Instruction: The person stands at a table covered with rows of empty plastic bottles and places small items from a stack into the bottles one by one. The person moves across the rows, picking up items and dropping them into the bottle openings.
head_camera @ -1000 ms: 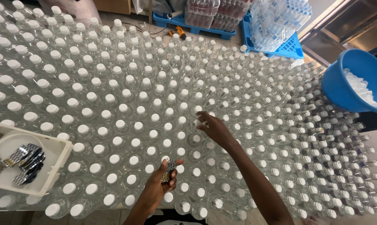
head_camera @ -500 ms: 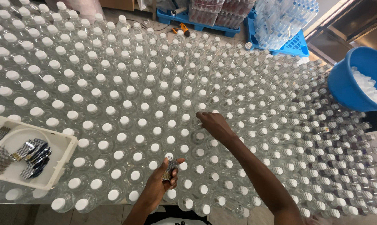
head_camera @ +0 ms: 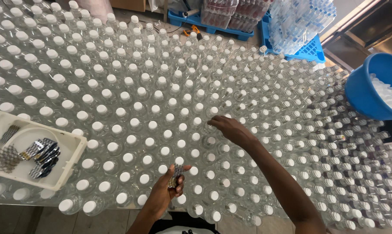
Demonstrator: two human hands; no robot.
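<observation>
- head view: the left hand (head_camera: 168, 187) is low in the frame, its fingers curled tight around a small stack of silvery foil packets (head_camera: 176, 175) that stands up out of the fist, thumb pressed on one side.
- the right hand (head_camera: 230, 129) reaches up and away from the left one, arm stretched across the bottles, fingers pinched narrow and pointing down at the neck of a clear bottle (head_camera: 210, 126); whether anything sits between the fingertips cannot be told (too small to see).
- all around both hands stands a dense field of clear plastic bottles (head_camera: 131, 104); those left of and beyond the left hand carry white caps, while those to the right of the right hand look open at the neck.
- well to the left of the left hand a white tray (head_camera: 70, 161) rests on top of the bottles, with more silvery packets (head_camera: 42, 154) lying loose in it.
- far off to the right of the right hand, at the edge of the bottles, is a blue tub (head_camera: 365, 91) holding white caps (head_camera: 384, 93).
- beyond the right hand, past the far rows, blue pallets (head_camera: 311, 48) carry wrapped packs of bottles (head_camera: 298, 19).
</observation>
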